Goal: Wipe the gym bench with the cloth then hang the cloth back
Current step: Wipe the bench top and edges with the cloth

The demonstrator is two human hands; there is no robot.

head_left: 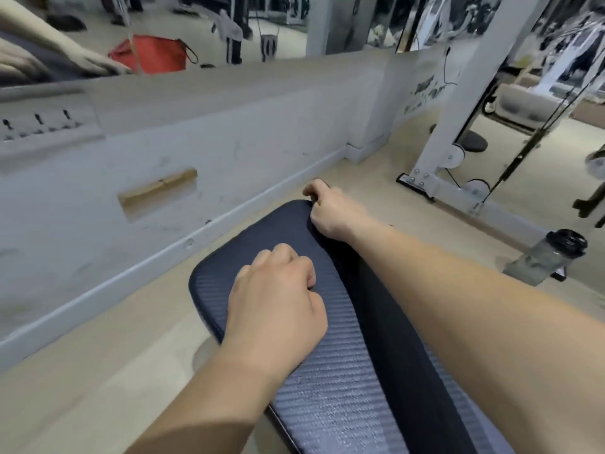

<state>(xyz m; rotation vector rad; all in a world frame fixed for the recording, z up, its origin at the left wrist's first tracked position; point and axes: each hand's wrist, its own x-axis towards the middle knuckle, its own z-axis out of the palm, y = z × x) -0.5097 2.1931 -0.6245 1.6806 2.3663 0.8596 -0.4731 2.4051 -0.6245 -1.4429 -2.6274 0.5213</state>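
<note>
The gym bench (327, 388) has a ribbed dark blue-grey pad that runs from the bottom of the view up to a rounded far end. A long black cloth (386, 322) lies stretched along the pad's right side. My right hand (334, 214) is closed on the cloth's far end, at the far right corner of the pad. My left hand (278, 303) rests on the middle of the pad as a fist, with its fingertips pinching the cloth's left edge.
A grey low wall (196, 132) with a skirting board runs close along the bench's left side, with a mirror above it showing a red bag (150, 54). A white cable machine frame (458, 126) stands at the right. A dark-lidded water bottle (550, 257) is on the floor.
</note>
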